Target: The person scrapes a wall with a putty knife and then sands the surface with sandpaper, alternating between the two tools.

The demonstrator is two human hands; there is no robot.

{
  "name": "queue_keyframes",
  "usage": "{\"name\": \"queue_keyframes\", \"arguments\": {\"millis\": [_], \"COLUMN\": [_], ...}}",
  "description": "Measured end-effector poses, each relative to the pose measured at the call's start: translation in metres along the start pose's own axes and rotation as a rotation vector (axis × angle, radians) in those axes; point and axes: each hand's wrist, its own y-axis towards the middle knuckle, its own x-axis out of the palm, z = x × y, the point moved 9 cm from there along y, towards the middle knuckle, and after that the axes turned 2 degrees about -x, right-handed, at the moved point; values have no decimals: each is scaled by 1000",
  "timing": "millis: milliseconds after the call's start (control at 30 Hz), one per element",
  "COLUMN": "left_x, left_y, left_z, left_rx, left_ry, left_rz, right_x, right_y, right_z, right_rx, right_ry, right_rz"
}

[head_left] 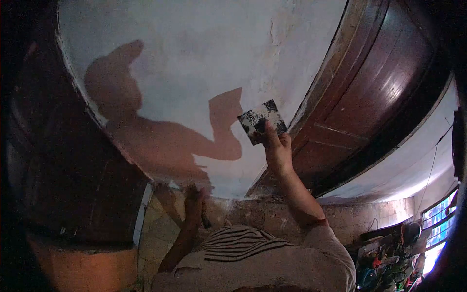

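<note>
My right hand (278, 151) is raised in front of the wall, closed on a square flat plate (259, 119). The plate is blotched black and off-white, and my thumb presses on its near face. Low in front of my body, my left hand (194, 195) is in dim light with its fingers curled. A narrow dark piece (206, 219) sticks out below it; I cannot tell what this is. Behind both hands stands a pale painted wall (194, 53), carrying the shadow of a head, an arm and a square shape.
A dark brown wooden door (374, 87) and its frame border the wall on the right; another dark panel (63, 185) is on the left. Tiles (272, 219) lie along the bottom. Cluttered items (384, 263) sit at the lower right near a barred window (438, 219).
</note>
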Motion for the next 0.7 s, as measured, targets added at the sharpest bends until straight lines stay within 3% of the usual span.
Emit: {"name": "queue_keyframes", "arguments": {"millis": [33, 100, 167, 233, 300, 333, 400, 433, 467, 533, 567, 600, 633, 700], "left_x": [-6, -29, -24, -30, -49, -54, -34, -25, -26, -31, -34, -38, -39, -40], "left_y": [2, 45, 52, 12, 56, 71, 29, 13, 16, 31, 36, 42, 45, 46], "left_z": [-6, -56, -51, -4, -62, -83, -20, 8, 6, -13, -19, -31, -40, -44], "left_rx": [-57, -4, 44, -1, -9, -22, 60, 143, 143, 70, 74, 44, 11, -6], "left_ry": [-21, -58, -97, -58, -94, -129, -146, -167, -167, -40, -42, -70, -98, -102], "left_rz": [41, -45, -125, 93, 65, 43, 10, -17, -21, -1, 0, -7, -14, -2], "right_x": [-1, 9, 74, 101, 118, 125, 135, 127, 121, 123, 123, 120, 110, 98], "right_y": [8, 19, 10, 24, 41, 51, 67, 83, 84, 86, 86, 94, 129, 163], "right_z": [-23, -57, -131, -164, -190, -199, -213, -202, -193, -128, -127, -145, -185, -219], "right_rx": [-104, -217, -1106, -1406, -1626, -1625, -1662, -1574, -1576, -1493, -1693, -1700, -1295, -900], "right_ry": [-420, -847, -1162, -1522, -1733, -1739, -1816, -1647, -1650, -2041, -2212, -2210, -2159, -2046], "right_rz": [-4, 4, -130, -198, -167, -165, -75, -266, -265, -890, -928, -928, -654, -397]}}
